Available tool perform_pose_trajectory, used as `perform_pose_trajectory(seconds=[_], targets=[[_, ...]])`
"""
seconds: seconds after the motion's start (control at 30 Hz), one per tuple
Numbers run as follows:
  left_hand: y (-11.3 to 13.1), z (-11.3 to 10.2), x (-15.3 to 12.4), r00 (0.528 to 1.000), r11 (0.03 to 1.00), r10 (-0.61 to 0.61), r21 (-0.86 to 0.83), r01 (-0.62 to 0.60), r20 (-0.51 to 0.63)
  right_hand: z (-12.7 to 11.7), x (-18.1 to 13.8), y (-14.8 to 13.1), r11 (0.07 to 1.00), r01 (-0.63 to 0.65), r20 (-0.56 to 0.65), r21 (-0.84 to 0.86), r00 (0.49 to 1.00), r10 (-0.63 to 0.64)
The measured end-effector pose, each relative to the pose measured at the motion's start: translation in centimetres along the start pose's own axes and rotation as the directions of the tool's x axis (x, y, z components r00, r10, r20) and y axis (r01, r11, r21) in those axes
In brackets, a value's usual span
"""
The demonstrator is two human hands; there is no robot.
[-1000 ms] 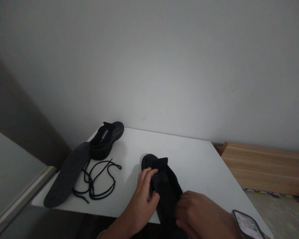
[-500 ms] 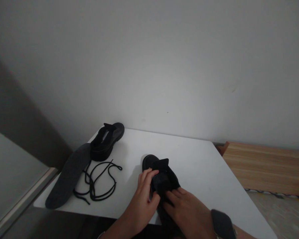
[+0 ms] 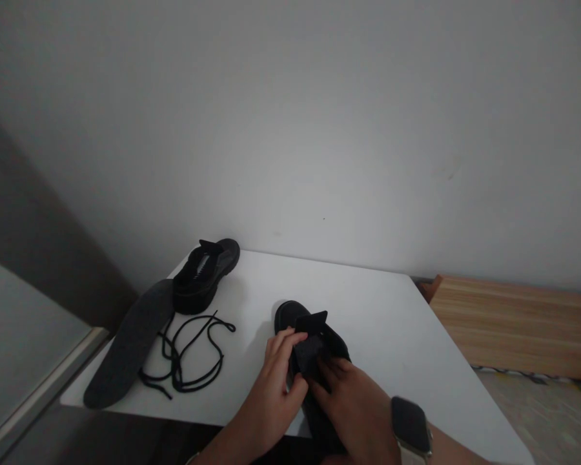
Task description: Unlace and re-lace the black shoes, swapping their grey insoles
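Observation:
A black shoe [image 3: 286, 314] rests on the white table in front of me, toe pointing away and tongue [image 3: 312, 321] raised. My left hand [image 3: 275, 381] is closed around its left side, fingertips near the tongue and thumb at the opening's edge. A dark grey insole [image 3: 308, 349] shows inside the opening. My right hand [image 3: 353, 403], with a watch on the wrist, reaches into the shoe, its fingers bent onto the insole. Those fingertips are partly hidden in the dark interior.
Another black shoe [image 3: 196, 297] stands at the table's back left. Beside it a grey insole [image 3: 130, 349] overhangs the table's left edge, next to loose black shoelaces [image 3: 198, 387]. A wall [image 3: 319, 129] rises behind the table [image 3: 387, 310]. A wooden board [image 3: 513, 323] is at right.
My right hand has moved forward and slightly left, its fingers deeper in the shoe. The left hand keeps its place on the shoe's side. The whole view has shifted slightly.

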State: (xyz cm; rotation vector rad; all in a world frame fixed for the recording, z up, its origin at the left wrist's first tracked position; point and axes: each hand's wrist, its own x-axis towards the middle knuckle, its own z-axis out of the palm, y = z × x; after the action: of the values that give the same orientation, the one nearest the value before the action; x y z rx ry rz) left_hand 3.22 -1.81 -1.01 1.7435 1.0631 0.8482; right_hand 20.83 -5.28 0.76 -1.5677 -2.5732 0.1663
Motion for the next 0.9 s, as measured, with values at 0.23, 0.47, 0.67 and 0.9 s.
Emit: perform_pose_trajectory(seconds=[0.23,0.47,0.67,0.9], targets=[[0.4,-1.8,0.2,0.998,0.998,0.05,-0.029,-0.049,0.027,-6.5,-1.4,1.4,0.829,0.058,-0.218,0.557,0.973,0.079],[1.8,-2.8,0.7,0.997,0.997,0.077,0.016,-0.077,0.015,-1.7,-1.3,0.8,0.79,-0.047,-0.309,0.612,0.905,0.293],[1.8,-3.1,0.8,0.962,0.949,0.233,0.184,-0.258,0.145,0.0,-1.2,-0.3,0.832,-0.045,-0.382,0.552,0.874,0.301],[2.0,-3.2,-0.1,0.954,0.915,0.228,0.292,-0.278,0.195,-0.1,-1.2,-0.6,0.857,-0.033,-0.367,0.515,0.895,0.255]])
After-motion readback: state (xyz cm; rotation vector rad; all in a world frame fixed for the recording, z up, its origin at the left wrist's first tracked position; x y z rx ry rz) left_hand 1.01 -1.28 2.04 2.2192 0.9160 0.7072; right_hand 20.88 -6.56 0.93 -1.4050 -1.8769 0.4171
